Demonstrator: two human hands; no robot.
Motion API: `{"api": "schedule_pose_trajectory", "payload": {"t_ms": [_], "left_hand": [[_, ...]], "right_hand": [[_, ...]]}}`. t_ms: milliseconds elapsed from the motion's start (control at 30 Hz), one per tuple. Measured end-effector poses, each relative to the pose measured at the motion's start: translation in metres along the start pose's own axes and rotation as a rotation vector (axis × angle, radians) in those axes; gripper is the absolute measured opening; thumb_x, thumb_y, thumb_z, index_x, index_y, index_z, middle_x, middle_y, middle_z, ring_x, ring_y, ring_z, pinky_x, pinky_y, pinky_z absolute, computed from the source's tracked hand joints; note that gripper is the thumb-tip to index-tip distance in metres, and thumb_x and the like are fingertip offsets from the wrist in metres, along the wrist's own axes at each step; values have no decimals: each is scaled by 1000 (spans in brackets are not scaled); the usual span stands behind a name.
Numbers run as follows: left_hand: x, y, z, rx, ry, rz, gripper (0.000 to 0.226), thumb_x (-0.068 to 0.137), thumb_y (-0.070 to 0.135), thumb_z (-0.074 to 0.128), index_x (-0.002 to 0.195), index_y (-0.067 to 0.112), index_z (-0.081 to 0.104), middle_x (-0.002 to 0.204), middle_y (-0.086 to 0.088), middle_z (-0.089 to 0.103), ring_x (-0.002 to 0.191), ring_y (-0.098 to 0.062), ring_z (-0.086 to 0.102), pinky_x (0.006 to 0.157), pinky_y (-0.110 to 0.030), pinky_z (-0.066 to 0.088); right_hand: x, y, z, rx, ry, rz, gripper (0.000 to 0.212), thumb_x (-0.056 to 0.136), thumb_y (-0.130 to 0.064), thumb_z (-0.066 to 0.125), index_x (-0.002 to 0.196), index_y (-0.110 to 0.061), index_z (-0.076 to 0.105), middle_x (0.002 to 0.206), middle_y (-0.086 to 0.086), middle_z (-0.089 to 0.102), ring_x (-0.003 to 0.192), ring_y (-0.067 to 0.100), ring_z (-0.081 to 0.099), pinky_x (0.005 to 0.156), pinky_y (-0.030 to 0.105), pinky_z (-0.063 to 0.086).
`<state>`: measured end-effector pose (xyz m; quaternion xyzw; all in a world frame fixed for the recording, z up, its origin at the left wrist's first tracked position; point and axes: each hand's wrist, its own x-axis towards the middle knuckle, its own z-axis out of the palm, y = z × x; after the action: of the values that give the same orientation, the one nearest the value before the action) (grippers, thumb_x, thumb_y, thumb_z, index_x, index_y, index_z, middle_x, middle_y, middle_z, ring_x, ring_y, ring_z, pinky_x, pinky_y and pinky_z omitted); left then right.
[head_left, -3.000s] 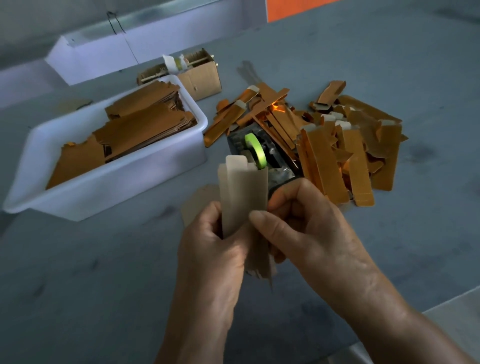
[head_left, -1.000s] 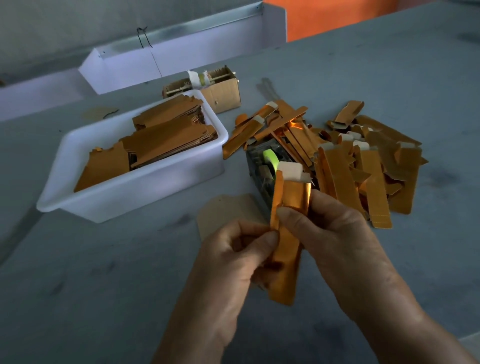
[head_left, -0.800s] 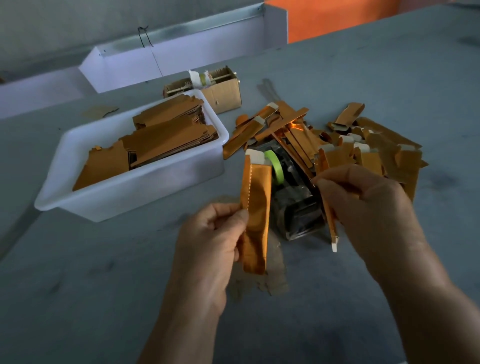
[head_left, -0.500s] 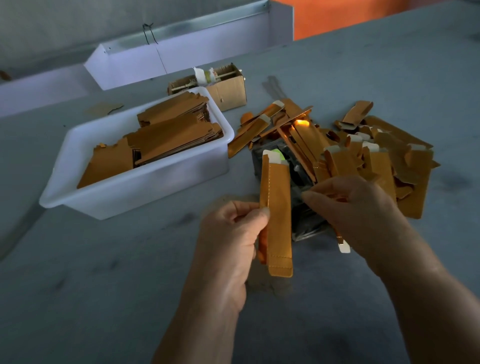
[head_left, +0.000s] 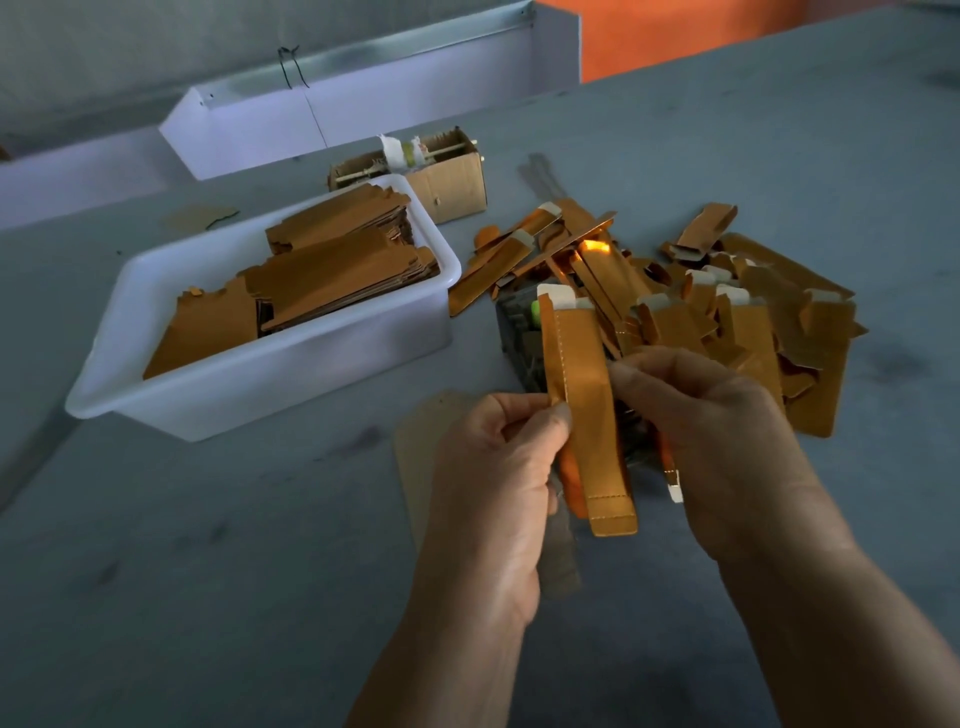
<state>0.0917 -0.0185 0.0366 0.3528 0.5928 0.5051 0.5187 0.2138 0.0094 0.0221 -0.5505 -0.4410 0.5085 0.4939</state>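
Your left hand (head_left: 498, 483) pinches one upright gold sleeve (head_left: 587, 410) by its left edge, thumb against forefinger. Your right hand (head_left: 717, 441) curls round one narrow strip (head_left: 670, 467), thumb just beside the sleeve. Behind your fingers, the sleeve half hides one dark dispenser (head_left: 519, 338). A heap of sleeves (head_left: 753, 322), too tangled to count, lies beyond your right fingers; one white tub (head_left: 291, 374) and one cardboard box (head_left: 452, 182) lie beyond your left. Half a second ago, thumb and sleeve were slightly farther apart.

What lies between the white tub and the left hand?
A flat tan card on the grey table, partly behind the left hand; head view.
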Motion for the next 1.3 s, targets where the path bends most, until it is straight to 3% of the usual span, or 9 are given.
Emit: {"api": "schedule_pose_trajectory", "payload": {"t_ms": [133, 233, 433, 667, 800, 833, 933, 1100, 1300], "left_hand": [[0, 0, -2, 7, 3, -5, 15, 88, 15, 64, 73, 15, 64, 63, 1, 61, 48, -5, 48, 40, -14, 37], [0, 2, -3, -6, 1, -6, 13, 88, 14, 64, 75, 13, 64, 64, 1, 62, 49, -5, 48, 40, -14, 36], [-2, 9, 1, -69, -67, 32, 7, 89, 7, 61, 83, 5, 62, 57, 6, 62, 43, 1, 54, 37, -10, 37], [9, 5, 5, 284, -77, 149, 6, 89, 19, 63, 83, 18, 64, 62, 7, 59, 46, -1, 51, 43, -16, 40], [10, 7, 7, 490, -72, 233, 5, 88, 25, 64, 83, 26, 64, 61, 13, 59, 57, 6, 57, 46, -9, 41], [10, 8, 7, 503, -71, 225, 5, 89, 25, 64, 84, 27, 64, 63, 12, 60, 59, 7, 58, 47, -9, 41], [12, 12, 6, 422, -80, 121, 5, 89, 25, 64, 84, 26, 64, 72, 9, 64, 59, 1, 60, 52, -16, 46], [11, 17, 5, 316, -112, 55, 2, 88, 21, 65, 86, 19, 67, 84, 0, 70, 73, -10, 64, 61, -23, 46], [3, 15, -2, 220, -162, 68, 6, 86, 13, 67, 80, 14, 67, 57, 3, 65, 43, -4, 54, 40, -15, 39]], "right_hand": [[-6, 7, -5, -313, 132, -91, 9, 79, -28, 65, 71, -23, 65, 109, -6, 56, 97, 11, 57, 77, 27, 48], [-12, 13, -3, -469, 164, -152, 13, 79, -27, 68, 67, -25, 62, 113, -7, 52, 107, 14, 52, 84, 33, 48], [-13, 20, -1, -531, 212, -227, 17, 81, -24, 69, 67, -27, 60, 109, -11, 50, 105, 10, 49, 66, 8, 32], [-11, 20, -3, -667, 208, -357, 8, 81, -22, 68, 77, -15, 68, 107, -8, 52, 97, 10, 51, 65, 8, 34], [-11, 16, -6, -944, 155, -426, 11, 86, -17, 63, 89, -8, 68, 118, 2, 55, 107, 18, 50, 83, 26, 49], [-14, 15, -8, -954, 155, -421, 11, 87, -16, 62, 90, -8, 68, 118, 2, 54, 105, 17, 50, 83, 24, 48], [-18, 6, -23, -789, 211, -397, 5, 87, -21, 61, 87, -17, 64, 102, -6, 52, 80, 4, 49, 59, 8, 40], [-25, -15, -31, -145, -94, -204, 11, 71, -33, 60, 78, -25, 65, 76, -2, 65, 70, 10, 62, 65, 26, 49], [-22, -12, -23, -218, -223, -295, 23, 66, -38, 54, 80, -27, 69, 77, -6, 67, 68, 7, 60, 59, 18, 48]]}}
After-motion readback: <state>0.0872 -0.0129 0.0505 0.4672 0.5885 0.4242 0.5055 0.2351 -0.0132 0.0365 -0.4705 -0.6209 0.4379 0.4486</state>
